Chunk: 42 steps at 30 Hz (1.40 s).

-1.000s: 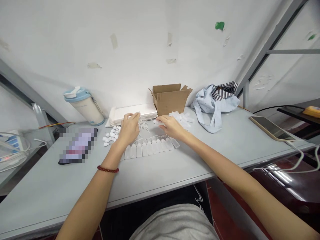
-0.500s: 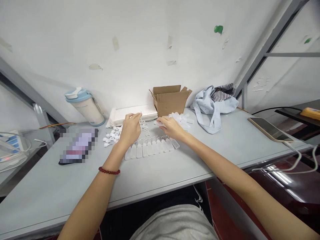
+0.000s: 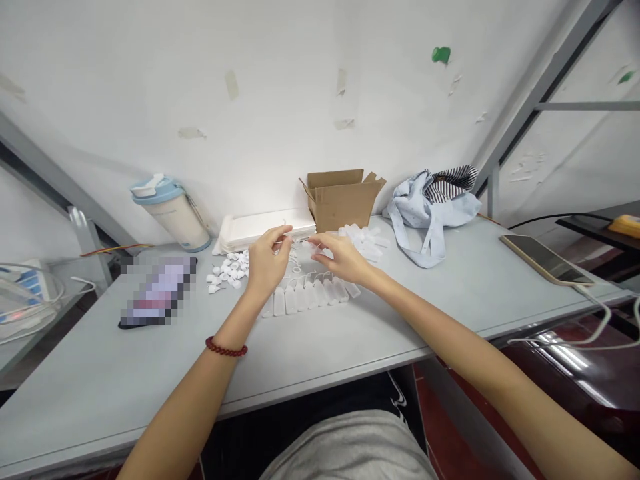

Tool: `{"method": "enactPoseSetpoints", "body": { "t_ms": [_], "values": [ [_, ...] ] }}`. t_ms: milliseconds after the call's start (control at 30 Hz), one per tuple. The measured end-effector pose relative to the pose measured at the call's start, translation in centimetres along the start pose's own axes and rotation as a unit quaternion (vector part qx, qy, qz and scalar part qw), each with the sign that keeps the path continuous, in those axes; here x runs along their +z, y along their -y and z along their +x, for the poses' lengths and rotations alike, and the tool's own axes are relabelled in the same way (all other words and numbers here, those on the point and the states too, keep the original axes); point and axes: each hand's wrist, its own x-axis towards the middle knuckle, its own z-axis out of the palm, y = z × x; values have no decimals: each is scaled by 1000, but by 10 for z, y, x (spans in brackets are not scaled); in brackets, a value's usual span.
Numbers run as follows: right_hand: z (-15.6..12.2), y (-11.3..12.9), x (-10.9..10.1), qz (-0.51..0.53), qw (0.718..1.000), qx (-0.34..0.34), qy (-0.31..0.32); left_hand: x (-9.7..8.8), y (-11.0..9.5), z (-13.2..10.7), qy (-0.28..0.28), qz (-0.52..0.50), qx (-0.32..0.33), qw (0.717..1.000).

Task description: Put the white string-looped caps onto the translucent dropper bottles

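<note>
My left hand (image 3: pixel 270 261) is closed in a pinch above the middle of the desk, on what looks like a thin white string (image 3: pixel 285 224) whose end pokes up past the fingertips. My right hand (image 3: pixel 343 257) faces it a short gap away, thumb and fingers closed on a small translucent plastic tag (image 3: pixel 315 249), mostly hidden. Under both hands lie loose white strings (image 3: pixel 296 260). Nearer me is a row of several translucent tags (image 3: pixel 310 295) with white string loops; my left hand and wrist cover its left end.
Small white pieces (image 3: pixel 227 272) are heaped on the left, loose translucent tags (image 3: pixel 367 241) on the right. Behind stand a white stack (image 3: pixel 250 225), an open cardboard box (image 3: pixel 345 203) and a cloth bag (image 3: pixel 415 213). A tumbler (image 3: pixel 173 213) and phone (image 3: pixel 545 260) flank the desk (image 3: pixel 350 340).
My left hand has shifted slightly right, and the gap between the hands has narrowed. My right hand's fingers have drawn closer together around the tag.
</note>
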Motion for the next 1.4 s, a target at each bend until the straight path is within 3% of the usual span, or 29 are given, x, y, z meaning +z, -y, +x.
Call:
{"method": "enactPoseSetpoints", "body": {
  "t_ms": [500,700,900,1067,1200,1400],
  "values": [
    [-3,9,0,-2,1000,14,13,1,-6,-2,33,-75,-42,996],
    [-2,10,-1,-21,1000,16,13,1,-6,-2,30,-58,-27,997],
    [-2,10,-1,-35,999,-29,15,2,-5,-3,44,-66,-23,997],
    [0,9,-1,17,1000,-17,-10,4,-4,-4,54,-64,-11,996],
    [1,13,-4,92,994,54,-27,6,-3,-5,33,-33,34,998],
    [4,19,-13,250,951,179,-30,7,-10,-10,-28,94,187,977]
  ]
}}
